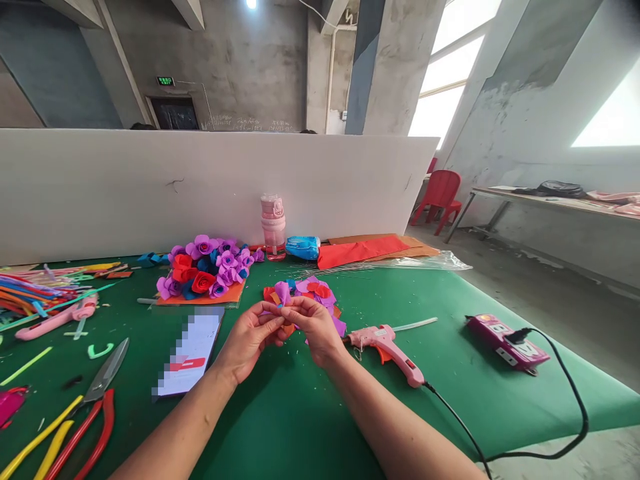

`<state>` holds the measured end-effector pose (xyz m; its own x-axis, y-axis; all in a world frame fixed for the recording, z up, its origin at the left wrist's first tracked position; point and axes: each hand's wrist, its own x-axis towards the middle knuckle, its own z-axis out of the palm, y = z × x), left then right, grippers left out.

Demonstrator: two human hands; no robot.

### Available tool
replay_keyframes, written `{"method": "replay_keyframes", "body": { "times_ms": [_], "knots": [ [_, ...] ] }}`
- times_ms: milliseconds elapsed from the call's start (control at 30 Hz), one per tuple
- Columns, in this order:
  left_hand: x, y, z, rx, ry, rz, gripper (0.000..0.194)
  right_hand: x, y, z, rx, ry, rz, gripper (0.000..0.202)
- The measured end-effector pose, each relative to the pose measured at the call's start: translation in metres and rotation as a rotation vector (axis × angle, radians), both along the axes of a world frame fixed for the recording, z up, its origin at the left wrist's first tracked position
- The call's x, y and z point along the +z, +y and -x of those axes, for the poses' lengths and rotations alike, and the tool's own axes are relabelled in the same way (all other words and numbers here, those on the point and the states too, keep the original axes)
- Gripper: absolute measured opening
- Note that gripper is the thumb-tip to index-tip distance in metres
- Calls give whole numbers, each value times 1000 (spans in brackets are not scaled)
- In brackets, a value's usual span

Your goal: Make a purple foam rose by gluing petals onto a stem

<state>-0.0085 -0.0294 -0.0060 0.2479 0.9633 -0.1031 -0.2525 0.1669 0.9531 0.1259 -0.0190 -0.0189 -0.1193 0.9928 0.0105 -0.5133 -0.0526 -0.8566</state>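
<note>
Over the middle of the green table, my left hand (255, 337) and my right hand (316, 327) meet with fingertips pinched together. Between them is a purple paper petal (281, 293), its upper part sticking up above the fingers and its lower part hidden. Just behind the hands lies a loose heap of purple, red, orange and blue paper pieces (320, 293). Right of my right hand, a pink glue gun (387, 340) rests on its side with a clear glue stick (415, 325) by its back. A phone (187, 357) lies left of my left hand.
Finished paper flowers (215, 267) are bunched at the back left, near a pink bottle (273, 230) and red paper (360, 252). Pliers with red handles (105, 427), scissors blades (107, 373) and coloured sticks (30, 293) lie left. A pink power strip (505, 343) trails a black cable at right.
</note>
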Motion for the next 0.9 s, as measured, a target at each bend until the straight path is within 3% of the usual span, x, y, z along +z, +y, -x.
{"method": "replay_keyframes", "body": {
  "times_ms": [233, 367, 600, 900],
  "knots": [
    [-3, 3, -1, 28, -13, 4, 30, 0, 1, -1, -7, -60, -83, 24],
    [-3, 3, -1, 57, -16, 19, 33, -2, 2, -3, -42, -59, -30, 26],
    [-5, 4, 0, 41, -13, 12, 27, 3, -2, -1, 82, -44, -16, 29],
    [-8, 4, -1, 5, 5, -24, 25, 5, -3, 2, -1, -140, -79, 29]
  ]
}}
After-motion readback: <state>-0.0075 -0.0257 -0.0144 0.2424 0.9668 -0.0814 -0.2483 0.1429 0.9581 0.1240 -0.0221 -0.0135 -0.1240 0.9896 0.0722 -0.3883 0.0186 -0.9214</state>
